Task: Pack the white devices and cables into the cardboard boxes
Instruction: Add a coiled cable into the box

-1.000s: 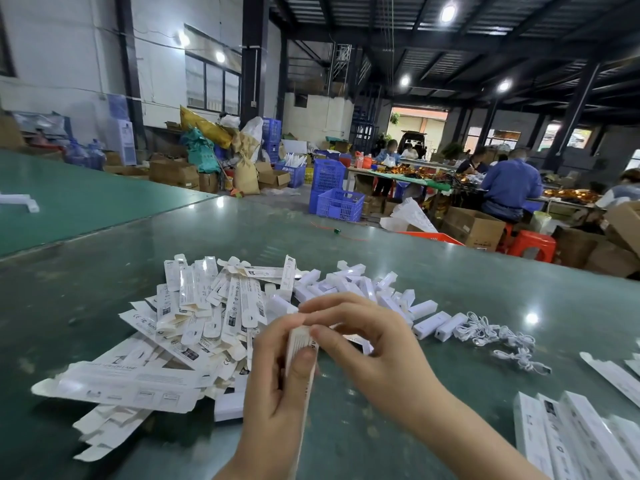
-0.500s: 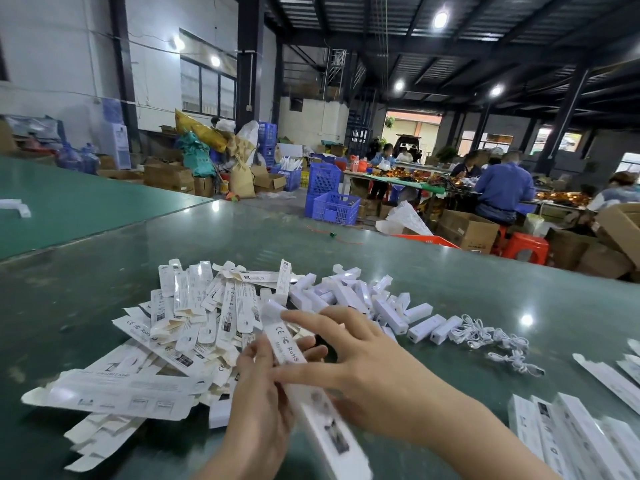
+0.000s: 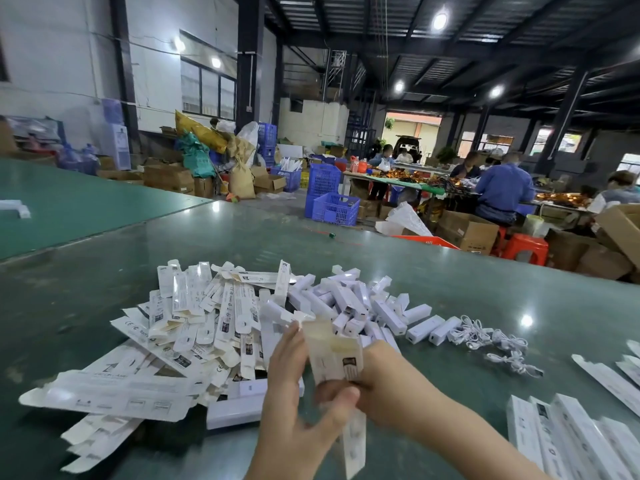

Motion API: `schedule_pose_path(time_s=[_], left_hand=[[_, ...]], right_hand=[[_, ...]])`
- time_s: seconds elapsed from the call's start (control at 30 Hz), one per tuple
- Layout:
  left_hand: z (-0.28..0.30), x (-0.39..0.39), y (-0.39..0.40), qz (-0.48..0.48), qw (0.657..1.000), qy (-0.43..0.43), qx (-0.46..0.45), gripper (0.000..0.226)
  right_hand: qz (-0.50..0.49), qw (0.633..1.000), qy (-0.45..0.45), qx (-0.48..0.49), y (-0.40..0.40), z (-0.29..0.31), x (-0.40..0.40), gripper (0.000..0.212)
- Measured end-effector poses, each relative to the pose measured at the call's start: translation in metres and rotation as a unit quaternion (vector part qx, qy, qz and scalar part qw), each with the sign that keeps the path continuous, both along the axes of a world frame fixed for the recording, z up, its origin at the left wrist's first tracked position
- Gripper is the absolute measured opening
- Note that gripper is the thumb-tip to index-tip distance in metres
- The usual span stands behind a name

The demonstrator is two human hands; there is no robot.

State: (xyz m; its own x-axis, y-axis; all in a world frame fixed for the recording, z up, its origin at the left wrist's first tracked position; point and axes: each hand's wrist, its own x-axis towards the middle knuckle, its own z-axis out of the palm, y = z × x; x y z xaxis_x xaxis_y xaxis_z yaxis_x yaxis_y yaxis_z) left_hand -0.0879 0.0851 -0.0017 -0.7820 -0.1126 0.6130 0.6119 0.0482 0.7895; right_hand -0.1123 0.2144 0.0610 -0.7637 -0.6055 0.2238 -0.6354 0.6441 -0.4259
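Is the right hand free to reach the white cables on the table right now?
Probably not yet: the right hand grips the box with the left hand. The cables themselves lie uncovered.

Little print can be read here. A flat unfolded box [image 3: 133, 332] at nine o'clock of the heap on the table carries a "CE" mark near its end. A second "CE" mark shows on another flat box [image 3: 219, 368] toward six o'clock of the heap. The large flat carton [image 3: 114, 398] at seven o'clock bears a line of capital letters too blurred to make out. The box [image 3: 337, 356] held in both hands has a small dark label whose print cannot be read.
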Motion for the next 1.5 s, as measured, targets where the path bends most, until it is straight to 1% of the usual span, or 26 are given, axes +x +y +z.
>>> schedule_pose_path(time_s=[0.07, 0.13, 0.17, 0.23, 0.27, 0.33, 0.37, 0.4, 0.43, 0.47, 0.53, 0.63, 0.7, 0.77, 0.83, 0.87, 0.9, 1.0, 1.07, 1.17, 1.23, 1.3, 1.37, 1.43, 1.47, 1.5], left_hand=[[0.0, -0.002, 0.001, 0.016, 0.999, 0.02, -0.02, 0.047], [0.001, -0.001, 0.002, 0.025, 1.0, 0.019, 0.005, 0.037], [0.0, 0.0, 0.002, 0.018, 0.999, 0.015, 0.028, 0.036], [-0.003, 0.001, 0.001, -0.015, 0.997, 0.007, 0.075, 0.036], [-0.003, 0.001, 0.0, -0.027, 0.996, 0.013, 0.083, 0.033], [-0.004, 0.002, 0.0, -0.045, 0.996, 0.016, 0.079, 0.03], [-0.005, 0.003, 0.001, -0.05, 0.996, 0.013, 0.07, 0.032], [-0.007, 0.003, 0.002, -0.049, 0.997, 0.012, 0.056, 0.033], [-0.008, 0.004, 0.004, -0.048, 0.998, 0.011, 0.044, 0.033], [-0.011, 0.005, 0.006, -0.048, 0.998, 0.013, 0.037, 0.031], [-0.015, 0.004, 0.008, -0.04, 0.998, 0.024, 0.052, 0.025], [-0.027, -0.001, 0.011, -0.028, 0.995, 0.024, 0.09, 0.024], [-0.034, -0.005, 0.012, -0.026, 0.995, 0.02, 0.099, 0.025], [-0.039, -0.007, 0.012, -0.02, 0.995, 0.019, 0.1, 0.023], [-0.043, -0.008, 0.012, -0.011, 0.994, 0.023, 0.109, 0.021], [-0.045, -0.008, 0.014, -0.007, 0.993, 0.024, 0.112, 0.02], [-0.047, -0.008, 0.015, 0.001, 0.993, 0.028, 0.113, 0.018], [-0.054, -0.009, 0.018, 0.026, 0.995, 0.03, 0.094, 0.021], [-0.06, -0.011, 0.02, 0.029, 0.997, 0.023, 0.064, 0.027], [-0.066, -0.016, 0.02, 0.034, 0.998, 0.013, 0.045, 0.031], [-0.067, -0.018, 0.018, 0.037, 0.998, 0.01, 0.048, 0.029], [-0.065, -0.019, 0.017, 0.037, 0.998, 0.011, 0.05, 0.025], [-0.064, -0.017, 0.017, 0.029, 0.998, 0.011, 0.05, 0.025], [-0.063, -0.017, 0.017, 0.017, 0.998, 0.008, 0.053, 0.033], [-0.063, -0.017, 0.017, 0.012, 0.998, 0.006, 0.056, 0.039], [-0.063, -0.017, 0.017, 0.005, 0.998, 0.002, 0.062, 0.048]], right_hand=[[0.046, 0.998, -0.017, -0.025, -0.003, -0.001, 0.002, 0.011], [0.055, 0.993, -0.1, -0.001, 0.0, 0.002, 0.003, 0.009], [0.037, 0.986, -0.16, 0.036, 0.007, 0.004, 0.0, 0.016], [-0.041, 0.967, -0.228, 0.111, 0.033, 0.007, -0.018, 0.046], [-0.096, 0.963, -0.224, 0.116, 0.05, 0.008, -0.031, 0.053], [-0.227, 0.956, -0.15, 0.111, 0.09, 0.006, -0.065, 0.037], [-0.301, 0.937, -0.105, 0.143, 0.115, 0.001, -0.081, 0.028], [-0.37, 0.906, -0.081, 0.191, 0.141, -0.006, -0.094, 0.023], [-0.421, 0.872, -0.082, 0.236, 0.164, -0.014, -0.102, 0.021], [-0.453, 0.845, -0.092, 0.267, 0.186, -0.025, -0.108, 0.024], [-0.474, 0.81, -0.105, 0.328, 0.219, -0.049, -0.115, 0.035], [-0.465, 0.785, -0.112, 0.394, 0.231, -0.067, -0.12, 0.038], [-0.469, 0.794, -0.103, 0.373, 0.221, -0.069, -0.123, 0.028], [-0.475, 0.824, -0.09, 0.294, 0.207, -0.068, -0.127, 0.019], [-0.492, 0.847, -0.05, 0.196, 0.195, -0.068, -0.132, 0.019], [-0.497, 0.85, -0.035, 0.172, 0.189, -0.069, -0.133, 0.022], [-0.491, 0.852, -0.033, 0.178, 0.187, -0.071, -0.136, 0.03], [-0.44, 0.852, -0.082, 0.271, 0.185, -0.08, -0.144, 0.063], [-0.43, 0.853, -0.09, 0.281, 0.183, -0.083, -0.15, 0.068], [-0.382, 0.894, -0.033, 0.231, 0.177, -0.086, -0.157, 0.049], [-0.308, 0.931, -0.068, 0.184, 0.171, -0.08, -0.154, 0.05], [-0.244, 0.945, -0.079, 0.201, 0.163, -0.069, -0.147, 0.047], [-0.204, 0.951, -0.006, 0.232, 0.153, -0.06, -0.14, 0.024], [-0.19, 0.97, 0.065, 0.139, 0.143, -0.049, -0.127, 0.011], [-0.187, 0.977, 0.075, 0.065, 0.136, -0.042, -0.119, 0.014], [-0.184, 0.98, 0.07, -0.012, 0.127, -0.034, -0.11, 0.03]])
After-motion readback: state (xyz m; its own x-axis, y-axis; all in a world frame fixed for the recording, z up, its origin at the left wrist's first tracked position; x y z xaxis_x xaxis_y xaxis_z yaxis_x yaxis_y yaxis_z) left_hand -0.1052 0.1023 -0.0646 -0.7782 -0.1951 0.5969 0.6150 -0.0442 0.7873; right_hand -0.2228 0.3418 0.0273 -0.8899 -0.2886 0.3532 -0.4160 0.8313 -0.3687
